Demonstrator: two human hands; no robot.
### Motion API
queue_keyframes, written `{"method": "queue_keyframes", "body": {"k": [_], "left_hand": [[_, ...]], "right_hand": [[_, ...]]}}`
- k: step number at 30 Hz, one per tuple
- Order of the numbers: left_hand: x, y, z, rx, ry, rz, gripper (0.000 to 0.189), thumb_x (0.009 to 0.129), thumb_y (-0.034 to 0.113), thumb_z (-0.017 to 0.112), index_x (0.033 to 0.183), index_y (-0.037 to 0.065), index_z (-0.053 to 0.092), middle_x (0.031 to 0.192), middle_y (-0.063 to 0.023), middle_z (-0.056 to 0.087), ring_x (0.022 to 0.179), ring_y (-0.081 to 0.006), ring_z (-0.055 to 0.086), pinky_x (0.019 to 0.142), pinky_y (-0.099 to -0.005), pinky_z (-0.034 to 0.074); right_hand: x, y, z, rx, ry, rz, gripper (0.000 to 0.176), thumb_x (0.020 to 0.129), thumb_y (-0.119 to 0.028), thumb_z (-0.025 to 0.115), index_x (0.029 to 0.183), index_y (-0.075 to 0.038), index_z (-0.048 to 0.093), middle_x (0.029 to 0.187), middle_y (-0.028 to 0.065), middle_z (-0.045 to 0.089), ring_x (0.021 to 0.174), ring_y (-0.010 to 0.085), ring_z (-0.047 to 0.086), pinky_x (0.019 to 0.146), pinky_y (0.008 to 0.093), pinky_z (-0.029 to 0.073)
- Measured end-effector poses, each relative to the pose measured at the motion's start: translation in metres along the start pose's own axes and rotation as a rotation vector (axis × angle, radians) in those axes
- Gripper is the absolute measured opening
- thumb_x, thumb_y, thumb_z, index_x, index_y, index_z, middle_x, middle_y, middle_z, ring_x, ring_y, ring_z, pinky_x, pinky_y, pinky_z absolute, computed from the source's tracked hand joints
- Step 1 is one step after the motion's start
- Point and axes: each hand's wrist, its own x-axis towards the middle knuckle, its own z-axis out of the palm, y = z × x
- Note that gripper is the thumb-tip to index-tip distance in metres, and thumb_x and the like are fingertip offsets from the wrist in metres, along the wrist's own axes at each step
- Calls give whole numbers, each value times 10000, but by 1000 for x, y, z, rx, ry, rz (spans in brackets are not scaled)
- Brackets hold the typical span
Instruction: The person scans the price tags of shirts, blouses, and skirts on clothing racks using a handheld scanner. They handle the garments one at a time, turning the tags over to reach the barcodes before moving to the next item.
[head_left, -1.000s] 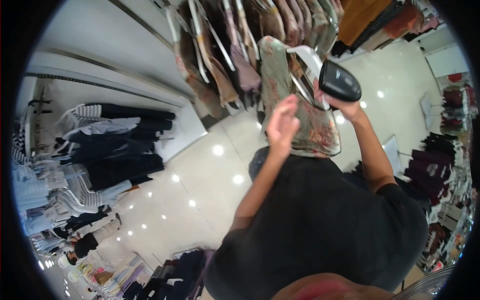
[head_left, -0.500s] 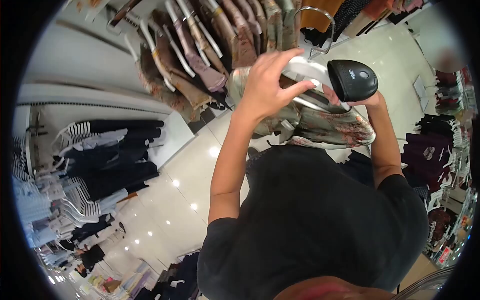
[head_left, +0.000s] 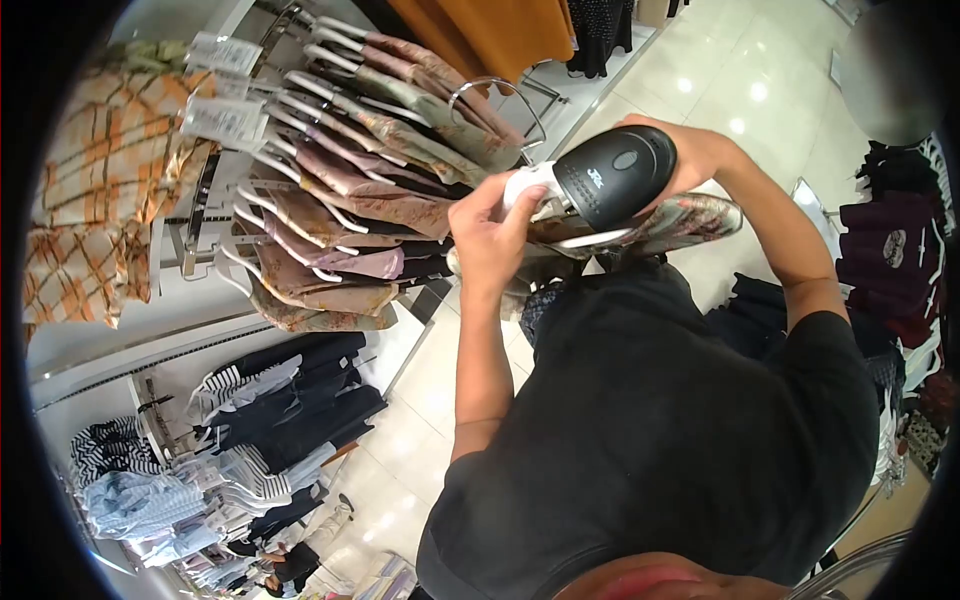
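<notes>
A black scanner with a grey button is in my right hand, which is partly hidden behind it. My left hand pinches the white top of a hanger just left of the scanner's front end. From the hanger, its large metal hook rises towards the rack. A green and pink floral garment hangs on it, below the scanner and in front of my body. The scanner's front overlaps the hanger's white part; whether they touch cannot be made out.
Floral garments on white hangers fill a rack at upper left, beside an orange plaid garment. Dark and striped clothes hang at lower left, and maroon ones at right. A person is far off at the bottom left.
The view has shifted, showing more of the rack at left. The scanner has moved left over the hanger, close to my left hand, whose spread fingers have closed on the hanger's white top.
</notes>
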Motion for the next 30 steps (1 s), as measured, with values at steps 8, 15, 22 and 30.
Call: {"method": "queue_keyframes", "body": {"k": [8, 15, 22, 30], "left_hand": [[46, 35, 28, 156, 90, 208, 142, 809, 82, 764, 881, -19, 694, 648, 31, 582, 587, -32, 460, 528, -194, 356], [81, 56, 29, 212, 155, 257, 170, 837, 114, 763, 881, -33, 689, 672, 48, 550, 613, -32, 445, 555, -181, 349], [99, 76, 39, 252, 96, 281, 180, 837, 96, 765, 920, -49, 699, 715, 25, 609, 640, -29, 492, 579, -166, 380], [111, 73, 35, 290, 90, 280, 146, 858, 80, 737, 919, -47, 699, 714, 39, 594, 620, -15, 450, 537, -167, 329]], "right_hand": [[-60, -2, -54, -160, 591, 10, 508, 761, -168, 824, 1166, 31, 590, 1125, 104, 666, 1009, 153, 627, 927, 281, 479], [-162, 88, -69, 92, 1262, -93, 320, 914, -83, 632, 1213, 28, 606, 1131, 84, 682, 1026, 159, 645, 917, 285, 488], [-153, 174, 61, 315, 791, 121, 476, 852, -119, 721, 1272, -5, 528, 1208, 99, 610, 1049, 193, 606, 952, 343, 460], [-45, 156, 47, 251, 433, 310, 632, 784, -193, 773, 1323, -14, 496, 1187, 132, 632, 1031, 206, 580, 957, 330, 457]]}}
